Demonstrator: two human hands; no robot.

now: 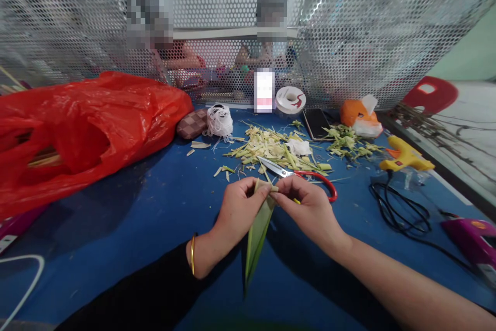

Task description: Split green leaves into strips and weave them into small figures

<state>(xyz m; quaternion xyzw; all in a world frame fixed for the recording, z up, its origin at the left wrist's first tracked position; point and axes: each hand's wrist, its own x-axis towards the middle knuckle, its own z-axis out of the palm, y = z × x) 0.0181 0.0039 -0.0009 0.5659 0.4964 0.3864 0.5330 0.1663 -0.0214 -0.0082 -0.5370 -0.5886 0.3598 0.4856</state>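
A long green leaf (260, 227), folded along its length, hangs point-down between my hands above the blue table. My left hand (240, 207) pinches its pale upper end between thumb and fingers. At the same end, my right hand (306, 204) grips the leaf's folded tip, its fingertips almost touching the left thumb. Scissors (277, 167) with red handles lie just beyond my hands, blades pointing away to the left and part of the handles behind my right hand. Behind them spreads a pile of pale leaf scraps (267, 142).
A red plastic bag (116, 114) fills the left side. White string (220, 122), a ribbon spool (290, 98) and a dark phone (316, 123) sit at the back. Rightward are an orange tissue holder (358, 116), a yellow glue gun (406, 154) and its black cord (399, 212).
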